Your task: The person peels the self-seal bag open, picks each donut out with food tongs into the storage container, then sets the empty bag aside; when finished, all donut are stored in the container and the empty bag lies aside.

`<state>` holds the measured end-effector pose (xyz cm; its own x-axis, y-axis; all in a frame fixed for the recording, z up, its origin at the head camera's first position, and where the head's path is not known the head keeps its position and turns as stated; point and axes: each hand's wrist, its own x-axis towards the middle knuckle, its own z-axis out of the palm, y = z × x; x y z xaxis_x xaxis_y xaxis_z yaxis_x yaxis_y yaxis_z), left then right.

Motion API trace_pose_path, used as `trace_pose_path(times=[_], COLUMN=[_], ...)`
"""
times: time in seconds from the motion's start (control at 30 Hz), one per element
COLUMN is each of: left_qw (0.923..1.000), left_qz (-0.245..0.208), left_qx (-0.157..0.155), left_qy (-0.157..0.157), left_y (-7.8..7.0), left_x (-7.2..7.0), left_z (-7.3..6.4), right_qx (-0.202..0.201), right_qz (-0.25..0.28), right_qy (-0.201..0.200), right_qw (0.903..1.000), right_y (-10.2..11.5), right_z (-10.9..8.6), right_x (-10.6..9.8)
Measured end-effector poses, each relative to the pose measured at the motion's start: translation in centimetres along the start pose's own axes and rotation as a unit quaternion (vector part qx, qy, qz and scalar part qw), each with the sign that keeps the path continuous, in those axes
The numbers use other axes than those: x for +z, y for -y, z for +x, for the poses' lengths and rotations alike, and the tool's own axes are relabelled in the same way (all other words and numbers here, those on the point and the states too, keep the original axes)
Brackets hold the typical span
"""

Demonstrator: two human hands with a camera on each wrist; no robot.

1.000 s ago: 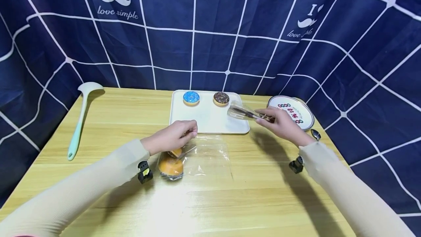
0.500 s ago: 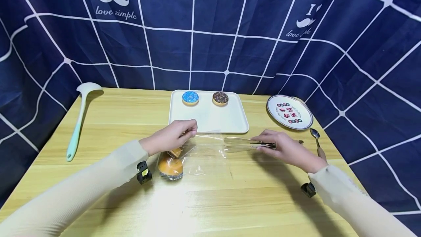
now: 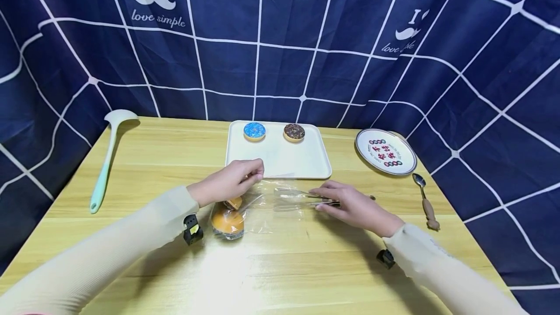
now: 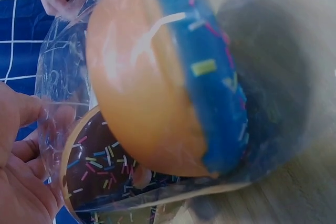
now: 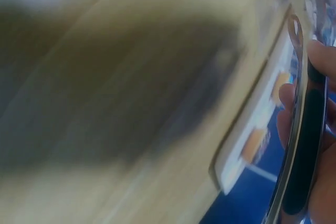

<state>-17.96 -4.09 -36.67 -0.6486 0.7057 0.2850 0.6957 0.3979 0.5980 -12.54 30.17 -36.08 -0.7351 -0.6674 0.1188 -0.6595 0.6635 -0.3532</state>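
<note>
My left hand point(image 3: 229, 181) pinches the edge of a clear plastic bag point(image 3: 271, 222) lying in front of the tray. Inside the bag are a blue-iced doughnut point(image 4: 152, 77) and a dark-iced one with sprinkles point(image 4: 100, 166), partly hidden behind it. A pair of tongs point(image 3: 302, 195) is gripped in my right hand point(image 3: 354, 205); the right wrist view shows their dark handle point(image 5: 307, 145) along the fingers. The tong ends are at the open side of the bag, apart, with nothing visible between them; whether they are inside or above it I cannot tell.
A white tray point(image 3: 275, 159) behind the bag carries a blue doughnut point(image 3: 254, 131) and a chocolate one point(image 3: 294, 132). A ladle point(image 3: 105, 169) lies at left. At right are a plate point(image 3: 386, 152) and a spoon point(image 3: 424, 198). A dark blue curtain point(image 3: 227, 62) surrounds the table.
My right hand has brought the tongs from the tray's right edge toward me, then left to the bag. My left hand has stayed in place, pinching the bag.
</note>
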Motion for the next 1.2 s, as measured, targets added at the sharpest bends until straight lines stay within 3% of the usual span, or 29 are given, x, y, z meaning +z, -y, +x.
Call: trace_pose_path(times=[0.23,0.43,0.7,1.2], left_qw=[1.0000,1.0000,0.9999,0.9998], left_qz=[0.000,0.002,0.004,0.011], left_qx=[-0.004,-0.009,-0.010,-0.015], left_qy=[0.002,0.000,-0.007,-0.008], left_y=[-0.2,-0.4,-0.6,-0.5], left_x=[0.1,0.1,-0.1,0.1], left_z=[0.1,0.1,-0.1,-0.2], right_qx=[-0.022,-0.045,-0.058,-0.059], right_qz=[0.005,0.015,0.038,0.007], right_qy=[0.026,0.023,0.019,0.021], right_qw=[0.9994,0.9986,0.9974,0.9980], right_y=[1.5,2.5,3.0,4.3], right_z=[2.0,3.3,4.0,5.2], right_x=[1.7,2.7,3.6,4.2])
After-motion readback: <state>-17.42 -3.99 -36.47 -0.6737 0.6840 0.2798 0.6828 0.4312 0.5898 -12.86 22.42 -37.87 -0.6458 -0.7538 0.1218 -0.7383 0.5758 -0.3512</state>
